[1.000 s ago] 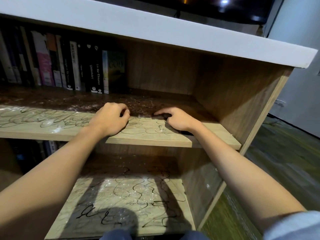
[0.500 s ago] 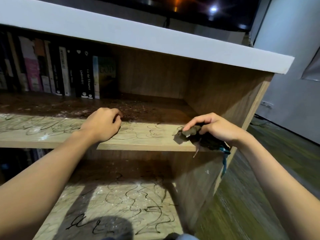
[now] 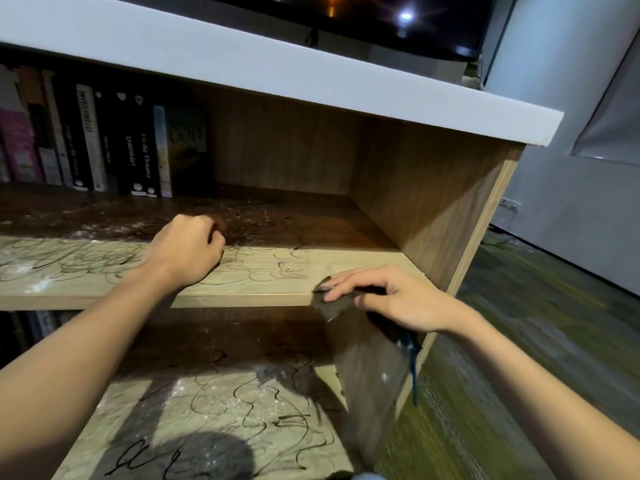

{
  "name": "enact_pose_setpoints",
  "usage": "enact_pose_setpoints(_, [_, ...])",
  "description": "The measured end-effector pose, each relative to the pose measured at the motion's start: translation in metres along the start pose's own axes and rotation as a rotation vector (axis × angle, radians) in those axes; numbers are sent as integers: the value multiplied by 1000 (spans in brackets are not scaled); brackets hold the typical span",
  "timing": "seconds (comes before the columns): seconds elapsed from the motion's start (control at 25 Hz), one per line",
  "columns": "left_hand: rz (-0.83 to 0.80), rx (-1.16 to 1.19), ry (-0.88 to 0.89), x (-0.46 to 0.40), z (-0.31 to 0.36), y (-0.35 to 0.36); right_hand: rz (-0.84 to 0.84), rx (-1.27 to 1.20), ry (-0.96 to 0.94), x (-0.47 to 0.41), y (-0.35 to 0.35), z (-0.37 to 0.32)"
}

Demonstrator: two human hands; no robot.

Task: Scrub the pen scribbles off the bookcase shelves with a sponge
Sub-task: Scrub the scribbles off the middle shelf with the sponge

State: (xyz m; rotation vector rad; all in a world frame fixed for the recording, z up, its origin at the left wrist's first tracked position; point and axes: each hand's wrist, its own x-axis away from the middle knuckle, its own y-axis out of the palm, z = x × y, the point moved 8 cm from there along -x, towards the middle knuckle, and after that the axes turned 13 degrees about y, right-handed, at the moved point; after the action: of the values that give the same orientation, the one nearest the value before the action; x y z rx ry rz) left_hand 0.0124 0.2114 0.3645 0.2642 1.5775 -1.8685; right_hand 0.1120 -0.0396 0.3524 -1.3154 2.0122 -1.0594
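Dark and blurred, the sponge (image 3: 337,304) sits under the right hand (image 3: 391,299) at the front edge of the upper shelf (image 3: 263,285), near its right end; the fingers (image 3: 341,284) reach forward over it and the thumb tucks beneath, so it is pinched between them. A dark cloth-like piece with a blue cord (image 3: 412,368) hangs down below that hand, in front of the bookcase's side panel (image 3: 426,188). Black pen scribbles (image 3: 273,268) loop across the pale front strip of the upper shelf, between the two hands and further left. The left hand (image 3: 188,249) rests on that shelf with its fingers curled under into a loose fist; nothing shows in it. More scribbles (image 3: 249,407) and pale specks cover the lower shelf (image 3: 194,445), where shadows of the arms fall. A row of books (image 3: 114,147) stands at the back left of the upper shelf, spines outward. Above runs the white top board (image 3: 277,74), with a dark screen (image 3: 381,22) over it. To the right lie a dim floor (image 3: 540,341) and a pale wall (image 3: 561,202).
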Motion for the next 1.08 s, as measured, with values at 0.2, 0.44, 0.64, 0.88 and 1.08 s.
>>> enact_pose_setpoints(0.2, [0, -5, -4, 1, -2, 0, 242, 144, 331, -38, -43, 57])
enact_pose_setpoints(0.44, [21, 15, -3, 3, -5, -1, 276, 224, 176, -61, -7, 12])
enact_pose_setpoints(0.64, [15, 46, -7, 4, -10, 1, 273, 11, 186, -23, -37, 39])
enact_pose_setpoints(0.88, [5, 38, -29, 4, -5, 1, 408, 443, 330, -81, -33, 44])
enact_pose_setpoints(1.08, [4, 50, -34, 1, -8, 2, 231, 233, 26, -16, -6, 10])
